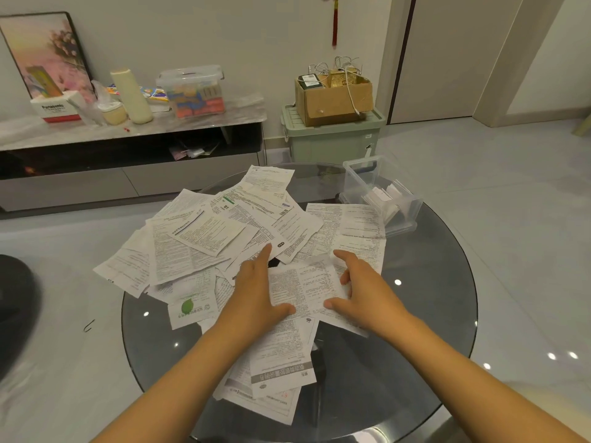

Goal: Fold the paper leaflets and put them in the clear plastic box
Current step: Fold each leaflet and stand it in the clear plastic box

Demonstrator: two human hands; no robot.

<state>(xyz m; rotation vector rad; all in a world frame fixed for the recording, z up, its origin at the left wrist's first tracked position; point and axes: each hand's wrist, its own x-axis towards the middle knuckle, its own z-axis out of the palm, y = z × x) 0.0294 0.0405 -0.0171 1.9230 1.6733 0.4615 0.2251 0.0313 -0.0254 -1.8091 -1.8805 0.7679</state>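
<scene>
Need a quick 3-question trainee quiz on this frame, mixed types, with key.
1. True or false: the clear plastic box already holds some folded papers.
2. The leaflet between the left hand and right hand lies: A) in the box B) on the paper pile C) on the floor.
3. Fill in: the papers lie on a round dark ___ table.

Key: 1 true; 2 B; 3 glass.

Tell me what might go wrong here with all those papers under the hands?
Both hands, left and right, press one leaflet lying on a loose pile, so sheets beneath could shift or crease along. Some papers overhang the glass table's edge and may slide off. The clear box sits near the rim.
</scene>
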